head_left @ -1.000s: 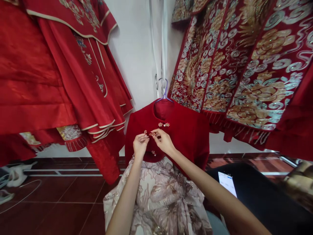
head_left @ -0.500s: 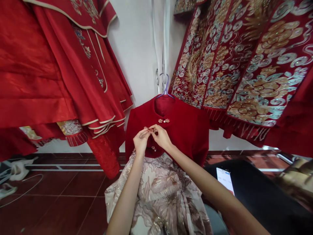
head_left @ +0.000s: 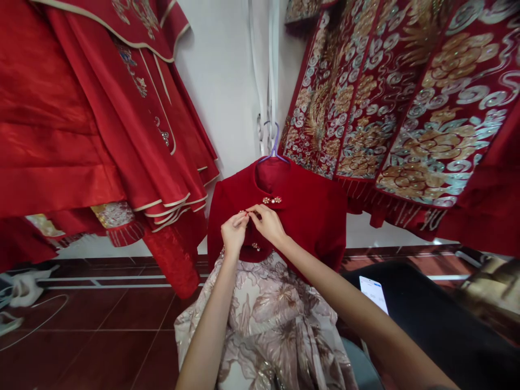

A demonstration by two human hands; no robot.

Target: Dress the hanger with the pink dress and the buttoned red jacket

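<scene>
A dark red jacket (head_left: 303,227) hangs from a purple hanger (head_left: 276,146) in front of me. At its front, my left hand (head_left: 234,234) and my right hand (head_left: 268,225) pinch together at a small beaded clasp (head_left: 241,212), mostly hidden by the fingertips. Just above, a fastened gold flower clasp with a pearl (head_left: 272,200) sits below the collar. A lower jewelled clasp (head_left: 255,247) shows beneath my hands. Below the jacket spreads a pale, shiny floral-patterned fabric (head_left: 280,319), with my left forearm across it.
Red garments with cream piping (head_left: 162,135) hang at left; a heavily embroidered red garment (head_left: 365,108) hangs at right. A lit phone (head_left: 374,294) lies on a black surface (head_left: 426,325). White shoes (head_left: 26,287) and a metal rail (head_left: 109,281) are near the tiled floor (head_left: 109,346).
My fingertips have drawn closer together over the clasp, covering more of it. The view has shifted slightly; the jacket hangs in the same place.
</scene>
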